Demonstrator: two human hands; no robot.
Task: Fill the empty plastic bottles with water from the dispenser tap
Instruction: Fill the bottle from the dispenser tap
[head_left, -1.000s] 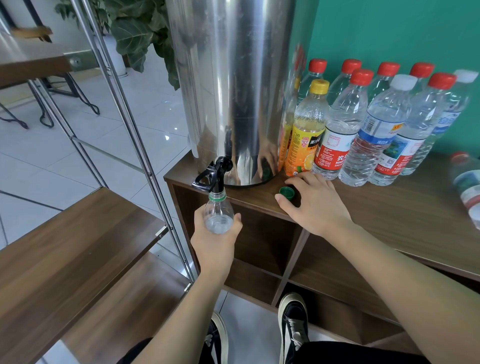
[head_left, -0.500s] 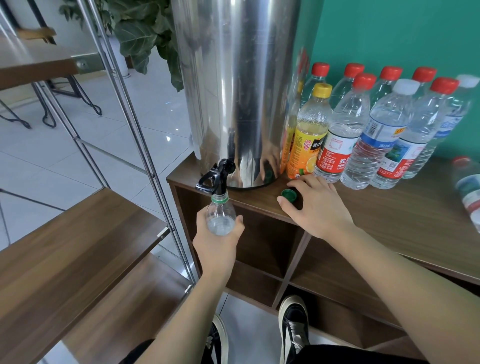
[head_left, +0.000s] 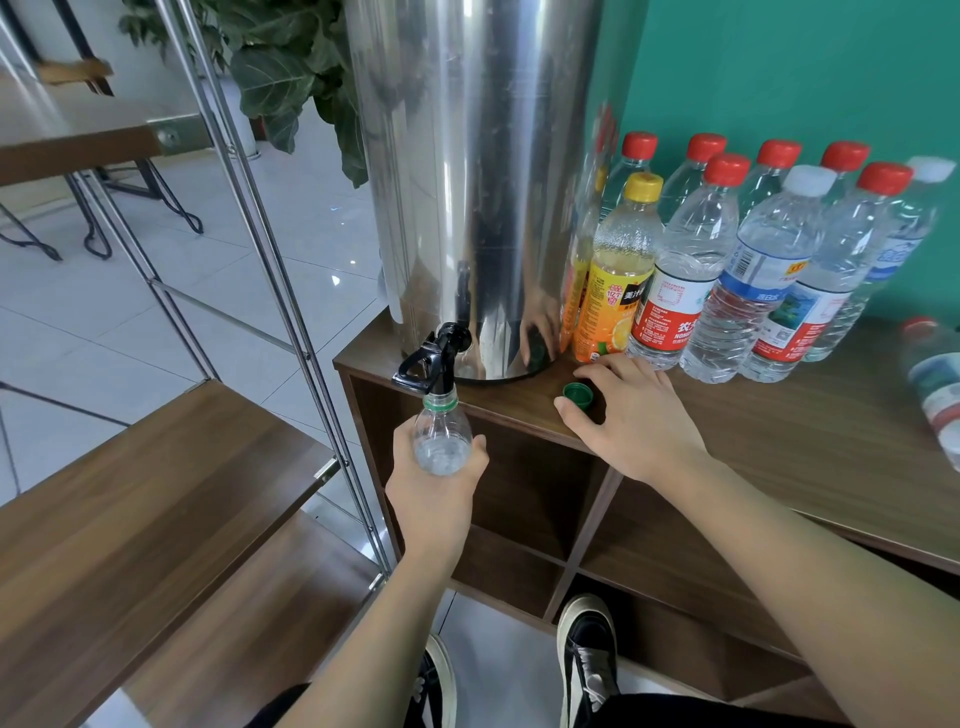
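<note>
A tall steel water dispenser (head_left: 467, 182) stands on a brown wooden cabinet (head_left: 779, 441). Its black tap (head_left: 434, 361) juts over the cabinet's left front edge. My left hand (head_left: 436, 488) grips a clear plastic bottle (head_left: 441, 436) with a green neck ring, its open mouth right under the tap. Water shows high inside the bottle. My right hand (head_left: 634, 410) rests on the cabinet top, fingers around a green cap (head_left: 578, 396) that sits on the wood.
Several capped bottles (head_left: 769, 270) with red, white and yellow caps stand in rows against the green wall. Another bottle (head_left: 935, 384) lies at the right edge. A metal-framed wooden shelf (head_left: 145, 499) stands to the left. My shoes (head_left: 587, 654) are below.
Both hands hold their places, the bottle stays under the tap and the cap stays by my right fingers. Only the camera has drifted slightly.
</note>
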